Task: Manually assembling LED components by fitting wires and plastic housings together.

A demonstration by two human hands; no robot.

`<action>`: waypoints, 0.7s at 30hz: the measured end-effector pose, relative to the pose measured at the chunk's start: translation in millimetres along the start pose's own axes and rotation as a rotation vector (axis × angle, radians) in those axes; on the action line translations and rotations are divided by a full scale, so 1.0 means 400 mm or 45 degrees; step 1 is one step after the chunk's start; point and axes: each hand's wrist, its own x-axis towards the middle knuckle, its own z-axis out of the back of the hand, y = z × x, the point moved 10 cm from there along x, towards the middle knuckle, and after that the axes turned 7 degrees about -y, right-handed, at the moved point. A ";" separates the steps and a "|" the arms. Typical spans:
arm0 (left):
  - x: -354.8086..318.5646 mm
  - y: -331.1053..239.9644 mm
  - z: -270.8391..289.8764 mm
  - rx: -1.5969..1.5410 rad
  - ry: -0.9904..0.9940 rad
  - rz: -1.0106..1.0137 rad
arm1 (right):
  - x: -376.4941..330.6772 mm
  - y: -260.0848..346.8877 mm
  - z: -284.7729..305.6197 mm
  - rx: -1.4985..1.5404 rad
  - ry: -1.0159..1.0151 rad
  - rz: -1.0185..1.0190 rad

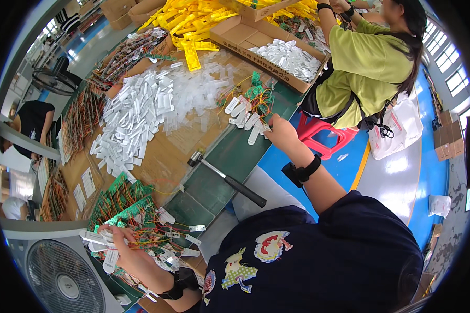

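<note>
Left hand (119,239): grasping white strips (110,261) among wired green boards (122,201).
Right hand (283,133): meeting white tabs (253,136) near the table (235,151) edge; grip, cannot tell.
Hammer (227,179): overhanging that edge, bare green surface showing between hammer and tabs.

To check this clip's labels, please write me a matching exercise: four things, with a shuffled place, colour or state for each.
1. Left hand
2. Right hand
3. Hammer
4. Stool

A. Red, on the blue floor
B. At a small white cluster, right of the big white pile
C. Holding white pieces
D. Black-handled, at the table edge

Pairs: 1-C, 2-B, 3-D, 4-A
</note>
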 end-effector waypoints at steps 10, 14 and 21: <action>0.011 0.016 0.035 -0.003 -0.011 0.019 | 0.066 0.124 0.113 0.157 -0.209 0.365; 0.007 0.013 0.041 -0.001 -0.030 0.049 | 0.112 0.252 0.250 0.188 -0.387 0.586; 0.010 0.015 0.060 -0.010 -0.103 0.038 | 0.201 0.420 0.413 0.243 -0.457 0.754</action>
